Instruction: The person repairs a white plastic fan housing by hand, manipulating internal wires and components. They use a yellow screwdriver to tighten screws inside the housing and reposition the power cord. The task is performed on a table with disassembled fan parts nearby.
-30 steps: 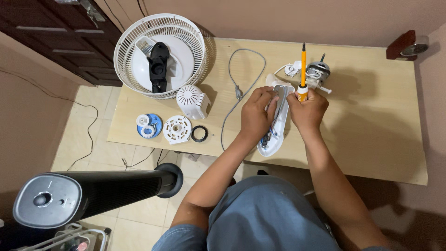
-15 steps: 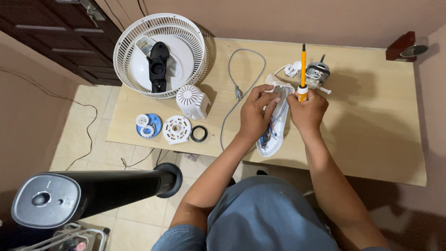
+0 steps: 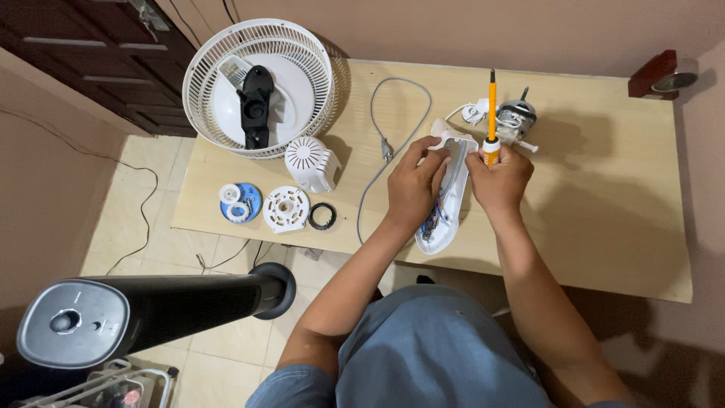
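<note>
Wooden table [image 3: 604,227], tiled floor [image 3: 143,211], beige wall [image 3: 453,30].

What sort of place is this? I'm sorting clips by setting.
Probably a room in a home, used for a repair: a plain wooden table against the wall, tiled floor, a dark wooden cabinet, and a taken-apart fan's grille on the table.

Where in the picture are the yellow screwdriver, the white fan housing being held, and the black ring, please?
yellow screwdriver [image 3: 492,106]: head view, middle of its yellow shaft.
white fan housing [image 3: 455,189]: head view, its white side wall between the hands.
black ring [image 3: 322,216]: head view, its right rim, on the table.
</note>
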